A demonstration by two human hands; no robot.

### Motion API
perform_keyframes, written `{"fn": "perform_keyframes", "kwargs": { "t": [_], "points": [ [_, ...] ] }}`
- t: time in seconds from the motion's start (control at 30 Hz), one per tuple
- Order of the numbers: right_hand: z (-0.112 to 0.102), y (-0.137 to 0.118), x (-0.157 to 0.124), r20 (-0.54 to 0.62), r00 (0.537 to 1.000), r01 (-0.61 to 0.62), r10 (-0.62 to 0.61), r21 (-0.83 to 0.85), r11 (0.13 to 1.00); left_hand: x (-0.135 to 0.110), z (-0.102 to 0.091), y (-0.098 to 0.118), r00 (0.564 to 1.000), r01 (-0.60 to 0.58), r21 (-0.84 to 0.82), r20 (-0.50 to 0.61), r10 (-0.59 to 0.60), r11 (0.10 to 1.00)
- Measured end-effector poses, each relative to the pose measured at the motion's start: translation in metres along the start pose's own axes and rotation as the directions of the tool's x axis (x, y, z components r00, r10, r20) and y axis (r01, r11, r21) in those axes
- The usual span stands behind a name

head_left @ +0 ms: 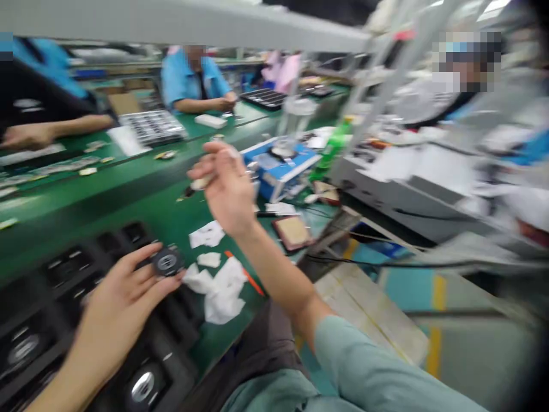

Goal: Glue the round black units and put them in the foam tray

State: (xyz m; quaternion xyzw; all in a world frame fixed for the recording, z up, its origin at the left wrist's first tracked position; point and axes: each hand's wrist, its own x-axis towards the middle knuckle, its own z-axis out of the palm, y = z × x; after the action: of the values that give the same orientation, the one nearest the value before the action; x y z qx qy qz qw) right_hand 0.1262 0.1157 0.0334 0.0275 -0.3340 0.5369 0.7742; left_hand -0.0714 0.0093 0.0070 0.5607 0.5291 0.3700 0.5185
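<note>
My left hand [122, 300] pinches a small round black part with a silver centre [167, 262] over a black moulded tray [64, 297] that holds similar parts. My right hand [227, 186] is raised above the green bench, fingers curled round a thin pen-like tool [195, 186] with a dark tip pointing left. Crumpled white wipes [218, 286] lie just right of the left hand's fingertips. An orange stick [246, 276] lies beside the wipes. The whole view is smeared by motion.
A blue fixture box [281, 163] and a green bottle [330, 150] stand beyond my right hand. A small brown pad [294, 232] lies near the bench edge [257, 320]. People in blue work across the green belt [86, 194], with trays of parts before them. At right another person stands by grey equipment [407, 189].
</note>
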Motion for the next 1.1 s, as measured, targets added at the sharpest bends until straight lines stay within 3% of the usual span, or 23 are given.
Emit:
{"fn": "perform_keyframes", "kwargs": {
  "t": [0.1,0.2,0.37,0.5,0.73,1.1],
  "points": [
    [0.018,-0.006,-0.018,-0.103,0.972,-0.21,0.212,0.03,0.977,-0.002,0.011,0.007,0.997,0.078,-0.158,-0.008,-0.081,0.984],
    [0.02,-0.014,-0.032,-0.058,0.954,-0.295,0.293,-0.027,0.955,0.004,0.013,0.002,0.997,0.072,-0.214,0.026,-0.068,0.974],
    [0.01,-0.016,-0.045,0.146,0.942,-0.3,0.303,-0.037,0.953,0.0,0.015,-0.005,0.997,0.06,-0.274,0.067,-0.043,0.96],
    [0.0,-0.01,-0.045,0.228,0.937,-0.272,0.266,-0.004,0.962,0.001,0.016,-0.005,0.994,0.076,-0.278,0.092,-0.053,0.957],
    [-0.009,-0.006,-0.049,0.291,0.914,-0.307,0.284,0.035,0.951,0.0,0.016,-0.003,0.993,0.09,-0.288,0.105,-0.061,0.953],
    [-0.004,-0.009,-0.049,0.22,0.927,-0.309,0.303,-0.011,0.951,0.0,0.016,-0.004,0.993,0.068,-0.28,0.111,-0.038,0.958]
  ]
}}
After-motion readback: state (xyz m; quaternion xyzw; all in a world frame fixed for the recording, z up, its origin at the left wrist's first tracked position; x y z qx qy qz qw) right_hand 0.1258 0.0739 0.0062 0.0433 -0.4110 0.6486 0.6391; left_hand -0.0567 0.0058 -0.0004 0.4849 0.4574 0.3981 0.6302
